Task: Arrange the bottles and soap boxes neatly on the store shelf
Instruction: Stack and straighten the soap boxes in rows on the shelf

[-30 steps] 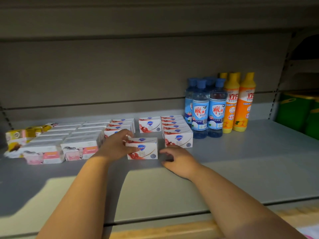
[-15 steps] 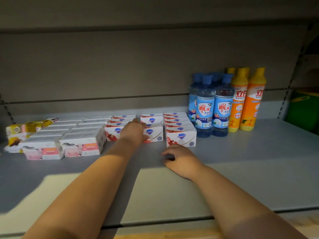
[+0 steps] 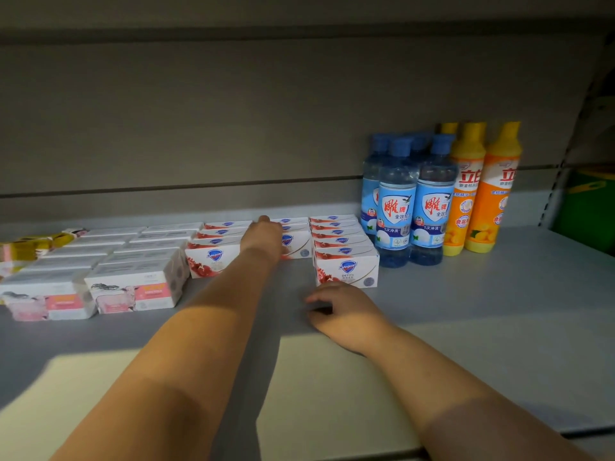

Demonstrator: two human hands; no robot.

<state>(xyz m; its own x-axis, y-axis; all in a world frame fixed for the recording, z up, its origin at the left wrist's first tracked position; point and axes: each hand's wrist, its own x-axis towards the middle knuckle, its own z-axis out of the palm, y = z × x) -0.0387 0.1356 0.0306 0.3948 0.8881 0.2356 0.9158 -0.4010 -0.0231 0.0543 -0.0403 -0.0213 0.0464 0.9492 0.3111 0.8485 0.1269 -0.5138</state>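
Open shelf (image 3: 499, 327) is noted before the soap boxes (image 3: 346, 269). Left hand (image 3: 263, 239) is laid over a middle box (image 3: 298, 249), grip indiscernible; right hand (image 3: 342, 307) is rested loosely curled, empty.

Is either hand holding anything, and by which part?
The left hand lies over the top of a middle-row soap box; a real grip cannot be told. The right hand holds nothing.
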